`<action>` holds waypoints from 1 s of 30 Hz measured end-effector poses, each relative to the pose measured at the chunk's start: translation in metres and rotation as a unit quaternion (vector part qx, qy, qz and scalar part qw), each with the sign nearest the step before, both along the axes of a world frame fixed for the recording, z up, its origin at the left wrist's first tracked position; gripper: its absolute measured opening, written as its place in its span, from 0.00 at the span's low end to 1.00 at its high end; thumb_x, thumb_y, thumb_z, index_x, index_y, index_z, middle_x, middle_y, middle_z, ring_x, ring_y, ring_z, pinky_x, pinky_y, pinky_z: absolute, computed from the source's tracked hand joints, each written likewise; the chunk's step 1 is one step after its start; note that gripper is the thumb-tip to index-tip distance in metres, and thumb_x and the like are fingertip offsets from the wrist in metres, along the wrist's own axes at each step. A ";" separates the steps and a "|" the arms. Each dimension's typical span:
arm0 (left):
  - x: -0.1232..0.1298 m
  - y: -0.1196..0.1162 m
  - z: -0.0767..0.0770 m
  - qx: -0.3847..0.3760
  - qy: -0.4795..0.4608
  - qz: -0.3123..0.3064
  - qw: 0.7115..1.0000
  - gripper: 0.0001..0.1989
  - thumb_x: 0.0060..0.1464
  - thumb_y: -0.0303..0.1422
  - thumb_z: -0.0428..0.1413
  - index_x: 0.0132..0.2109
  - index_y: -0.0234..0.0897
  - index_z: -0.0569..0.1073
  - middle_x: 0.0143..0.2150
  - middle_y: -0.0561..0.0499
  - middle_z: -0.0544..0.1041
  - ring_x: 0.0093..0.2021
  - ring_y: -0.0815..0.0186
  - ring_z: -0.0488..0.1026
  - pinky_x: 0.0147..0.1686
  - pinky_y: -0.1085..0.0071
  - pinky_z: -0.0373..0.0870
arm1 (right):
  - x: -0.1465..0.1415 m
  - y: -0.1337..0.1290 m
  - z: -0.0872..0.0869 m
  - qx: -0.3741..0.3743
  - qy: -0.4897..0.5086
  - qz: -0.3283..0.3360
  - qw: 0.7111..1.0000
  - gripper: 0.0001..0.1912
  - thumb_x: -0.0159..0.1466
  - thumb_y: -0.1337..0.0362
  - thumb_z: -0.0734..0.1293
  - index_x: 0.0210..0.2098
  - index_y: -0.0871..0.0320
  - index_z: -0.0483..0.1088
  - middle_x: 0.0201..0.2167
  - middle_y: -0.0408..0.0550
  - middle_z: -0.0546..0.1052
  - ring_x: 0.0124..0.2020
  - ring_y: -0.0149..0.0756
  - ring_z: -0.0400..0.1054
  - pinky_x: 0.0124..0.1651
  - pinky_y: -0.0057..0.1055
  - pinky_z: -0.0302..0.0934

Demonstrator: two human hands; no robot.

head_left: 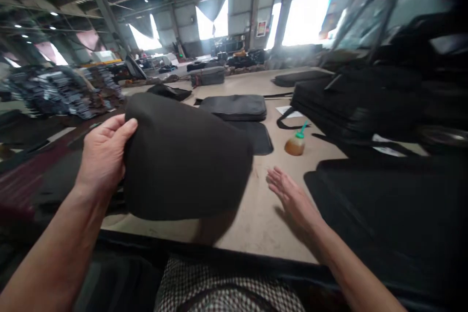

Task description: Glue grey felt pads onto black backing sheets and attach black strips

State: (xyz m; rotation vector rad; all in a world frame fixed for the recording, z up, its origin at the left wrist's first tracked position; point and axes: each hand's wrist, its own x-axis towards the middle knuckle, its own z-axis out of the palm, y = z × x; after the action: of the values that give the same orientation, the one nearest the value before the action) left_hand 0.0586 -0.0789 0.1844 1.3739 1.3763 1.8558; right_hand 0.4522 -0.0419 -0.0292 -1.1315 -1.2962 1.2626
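My left hand (106, 151) pinches the upper left edge of a black fabric panel (186, 165) with rounded corners. The panel hangs tilted above the table, and its far side bends downward. To the right of it, my right hand (288, 192) hovers over the bare tabletop with its fingers stretched out, holding nothing. Just beyond that hand stands a small squeeze bottle (295, 145) of amber liquid with a green nozzle. Partly hidden behind the raised panel, another dark flat piece (258, 137) lies on the table.
A light brown table (252, 219) runs away from me. On it are a dark zipped case (234, 106), a large black bag (351, 97) with straps, and black sheets (383, 214) at the right. Stacked dark material (62, 90) stands at the far left.
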 end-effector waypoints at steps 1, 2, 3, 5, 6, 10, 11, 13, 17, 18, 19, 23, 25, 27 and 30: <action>-0.005 0.005 -0.018 -0.033 -0.035 -0.003 0.999 0.20 0.53 0.38 0.68 0.52 0.34 0.78 0.38 0.51 0.82 0.33 0.70 0.77 0.33 0.77 0.75 | 0.004 -0.004 0.004 -0.022 0.060 -0.005 0.998 0.30 0.71 0.40 0.58 0.66 0.48 0.62 0.68 0.52 0.66 0.67 0.48 0.63 0.67 0.46 0.62; -0.010 0.010 -0.039 -0.076 -0.064 -0.007 0.995 0.21 0.50 0.37 0.69 0.50 0.34 0.79 0.37 0.51 0.82 0.32 0.70 0.77 0.32 0.78 0.75 | 0.010 -0.009 0.007 -0.045 0.104 -0.017 0.993 0.30 0.70 0.41 0.61 0.65 0.48 0.63 0.66 0.52 0.69 0.65 0.49 0.65 0.65 0.46 0.65; -0.014 0.014 -0.065 -0.127 -0.086 -0.012 0.988 0.22 0.47 0.37 0.71 0.49 0.35 0.79 0.37 0.52 0.83 0.32 0.69 0.77 0.32 0.77 0.75 | 0.016 -0.015 0.008 -0.065 0.122 -0.036 0.990 0.29 0.68 0.43 0.66 0.63 0.49 0.65 0.64 0.52 0.71 0.64 0.50 0.67 0.64 0.46 0.67; -0.019 0.020 -0.119 -0.226 -0.095 -0.037 0.969 0.25 0.45 0.40 0.71 0.49 0.35 0.79 0.38 0.51 0.83 0.34 0.67 0.78 0.35 0.75 0.76 | 0.027 -0.026 0.005 -0.091 0.094 -0.075 0.989 0.31 0.62 0.48 0.74 0.60 0.51 0.66 0.60 0.52 0.75 0.60 0.52 0.71 0.61 0.45 0.70; -0.021 0.022 -0.145 -0.266 -0.076 -0.054 0.960 0.26 0.45 0.43 0.71 0.50 0.35 0.78 0.39 0.50 0.83 0.35 0.65 0.79 0.36 0.73 0.76 | 0.033 -0.030 0.002 -0.096 0.067 -0.088 0.989 0.33 0.59 0.50 0.76 0.60 0.52 0.66 0.58 0.52 0.77 0.59 0.52 0.72 0.60 0.45 0.70; -0.030 0.030 -0.221 -0.318 0.093 -0.060 0.942 0.30 0.50 0.55 0.63 0.49 0.33 0.77 0.40 0.46 0.82 0.38 0.59 0.79 0.35 0.70 0.74 | 0.046 -0.036 -0.016 -0.055 -0.100 -0.098 0.989 0.34 0.59 0.51 0.76 0.59 0.55 0.66 0.55 0.54 0.79 0.57 0.52 0.73 0.61 0.46 0.69; -0.033 0.033 -0.230 -0.315 0.134 -0.050 0.938 0.30 0.52 0.56 0.61 0.49 0.33 0.77 0.40 0.46 0.82 0.39 0.58 0.79 0.35 0.70 0.74 | 0.046 -0.035 -0.020 -0.032 -0.158 -0.105 0.981 0.34 0.59 0.51 0.74 0.60 0.55 0.66 0.55 0.54 0.78 0.58 0.52 0.73 0.62 0.47 0.68; -0.040 0.040 -0.239 -0.308 0.219 -0.018 0.926 0.28 0.57 0.55 0.57 0.50 0.35 0.76 0.41 0.46 0.82 0.41 0.56 0.79 0.38 0.68 0.73 | 0.046 -0.029 -0.026 0.003 -0.273 -0.119 0.955 0.35 0.61 0.51 0.72 0.64 0.55 0.64 0.56 0.54 0.78 0.59 0.52 0.71 0.62 0.49 0.67; -0.039 0.051 -0.231 -0.256 0.476 0.073 0.838 0.25 0.65 0.46 0.51 0.61 0.35 0.70 0.47 0.40 0.80 0.47 0.51 0.78 0.46 0.60 0.73 | 0.041 -0.015 -0.037 0.068 -0.462 -0.140 0.873 0.34 0.64 0.52 0.68 0.66 0.57 0.62 0.57 0.59 0.76 0.59 0.57 0.70 0.60 0.53 0.67; -0.034 0.052 -0.229 -0.225 0.536 0.088 0.809 0.26 0.66 0.43 0.49 0.64 0.34 0.67 0.52 0.37 0.79 0.51 0.49 0.76 0.49 0.57 0.72 | 0.041 -0.009 -0.040 0.100 -0.495 -0.149 0.850 0.33 0.65 0.52 0.67 0.65 0.59 0.64 0.58 0.61 0.74 0.60 0.59 0.68 0.61 0.54 0.65; -0.026 0.051 -0.226 -0.188 0.584 0.092 0.785 0.27 0.67 0.42 0.48 0.67 0.33 0.65 0.57 0.35 0.76 0.56 0.47 0.74 0.52 0.55 0.70 | 0.042 -0.002 -0.042 0.131 -0.516 -0.158 0.832 0.32 0.65 0.51 0.67 0.64 0.61 0.65 0.61 0.64 0.71 0.63 0.60 0.65 0.64 0.55 0.62; 0.019 0.041 -0.229 -0.057 0.657 -0.059 0.749 0.30 0.70 0.45 0.46 0.72 0.38 0.56 0.70 0.39 0.65 0.68 0.53 0.63 0.62 0.56 0.65 | 0.052 0.052 -0.049 0.135 -0.472 -0.220 0.843 0.39 0.63 0.51 0.66 0.66 0.70 0.58 0.67 0.71 0.61 0.70 0.60 0.53 0.71 0.54 0.51; 0.041 0.035 -0.236 -0.021 0.677 -0.140 0.722 0.32 0.69 0.49 0.48 0.74 0.43 0.55 0.73 0.44 0.61 0.71 0.55 0.60 0.66 0.55 0.62 | 0.061 0.091 -0.050 0.095 -0.435 -0.270 0.854 0.42 0.61 0.52 0.66 0.68 0.70 0.54 0.69 0.72 0.59 0.71 0.60 0.51 0.71 0.53 0.50; 0.056 0.031 -0.243 0.000 0.699 -0.160 0.697 0.34 0.67 0.51 0.49 0.74 0.47 0.55 0.75 0.46 0.57 0.73 0.53 0.57 0.67 0.51 0.58 | 0.069 0.131 -0.052 0.068 -0.424 -0.316 0.846 0.43 0.60 0.54 0.65 0.69 0.69 0.50 0.69 0.73 0.57 0.71 0.62 0.50 0.69 0.57 0.50; 0.063 0.030 -0.250 0.016 0.711 -0.149 0.687 0.34 0.66 0.52 0.50 0.74 0.47 0.57 0.76 0.46 0.54 0.74 0.52 0.55 0.68 0.50 0.56 | 0.074 0.177 -0.052 0.043 -0.410 -0.361 0.836 0.46 0.58 0.54 0.67 0.69 0.69 0.49 0.66 0.75 0.60 0.68 0.66 0.54 0.66 0.62 0.52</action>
State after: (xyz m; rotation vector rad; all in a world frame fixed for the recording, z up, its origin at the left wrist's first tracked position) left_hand 0.1219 -0.0488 -0.0659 3.0350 1.4093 0.2793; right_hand 0.5263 0.1355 -0.0809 -1.9611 -1.2621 0.1157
